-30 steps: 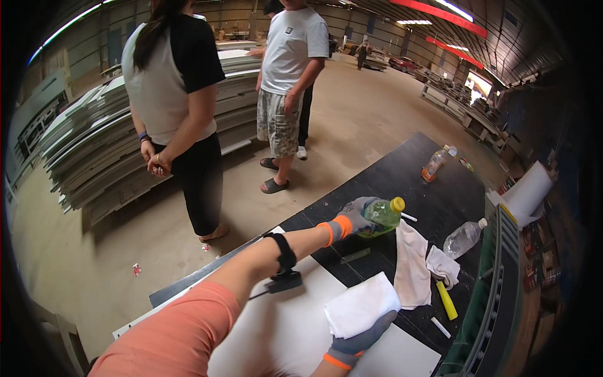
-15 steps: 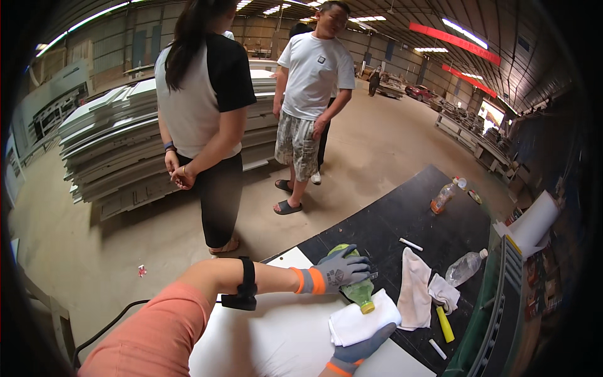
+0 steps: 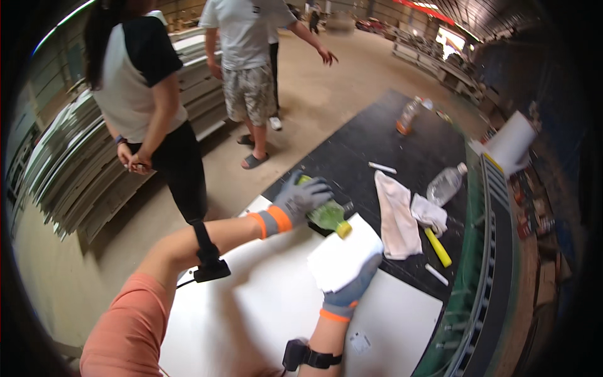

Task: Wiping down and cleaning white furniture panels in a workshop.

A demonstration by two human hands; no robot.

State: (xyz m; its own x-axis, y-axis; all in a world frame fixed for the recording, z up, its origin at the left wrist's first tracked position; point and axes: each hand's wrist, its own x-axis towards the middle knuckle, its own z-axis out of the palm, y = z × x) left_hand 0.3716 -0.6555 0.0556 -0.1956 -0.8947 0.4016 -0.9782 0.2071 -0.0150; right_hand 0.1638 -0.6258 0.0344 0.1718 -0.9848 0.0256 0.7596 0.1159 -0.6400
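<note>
My left hand (image 3: 299, 200), in a grey glove with an orange cuff, is wrapped round a clear bottle of green liquid (image 3: 327, 216). The bottle lies tilted, its yellow cap pointing at a folded white cloth (image 3: 342, 256). That cloth is in my right hand (image 3: 358, 284), gloved in grey too, with the fingers partly hidden beneath it. Cap and cloth edge look very close; whether they touch I cannot tell. Both hands are over a white panel (image 3: 257, 317) lying on a black tabletop (image 3: 352, 147).
To the right lie a pinkish cloth (image 3: 397, 217), a crumpled white cloth (image 3: 429, 213), a clear bottle (image 3: 446, 185), a yellow-handled tool (image 3: 438, 247) and white sticks. An orange-bottomed bottle (image 3: 408, 116) stands farther off. People stand beyond the left edge near stacked panels (image 3: 75, 163).
The view has shifted, so the scene sits higher and farther left. More of my right forearm shows. The person in the white shirt now stretches an arm out. My hands keep the bottle and cloth.
</note>
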